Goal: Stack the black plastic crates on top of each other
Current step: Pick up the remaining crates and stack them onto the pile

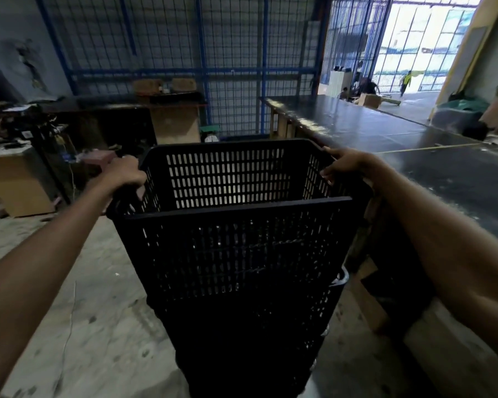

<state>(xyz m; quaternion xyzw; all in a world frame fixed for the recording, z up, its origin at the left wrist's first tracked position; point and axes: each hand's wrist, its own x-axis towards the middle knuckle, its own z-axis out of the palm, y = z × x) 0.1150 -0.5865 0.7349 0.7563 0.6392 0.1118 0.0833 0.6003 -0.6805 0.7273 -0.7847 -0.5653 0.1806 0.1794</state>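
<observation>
The top black crate (233,196) sits at the head of a tall column of black slatted crates (242,311) standing on the concrete floor (98,326), directly in front of the person and just beside the long dark counter (400,139) that runs away on the right. The top crate's open mouth faces upward, its far wall showing rows of narrow slots with light coming through, and its near rim forms a straight dark edge across the middle of the view. The left hand (125,175) is closed over the crate's left rim, fingers curled down on the inside of the wall, so this grip is pressed onto the top black crate. The right hand (347,168) lies on the right rim near the far corner, fingers wrapped over the edge and thumb on the inner side, likewise clamping the top black crate. Both forearms reach in from the lower corners of the view. Below the held crate the column narrows toward the floor, and how many crates it holds cannot be told in the dark. A blue wire-mesh partition (184,53) rises behind, with a cluttered desk (18,156) to the left and a bright doorway (423,44) far off on the right.
</observation>
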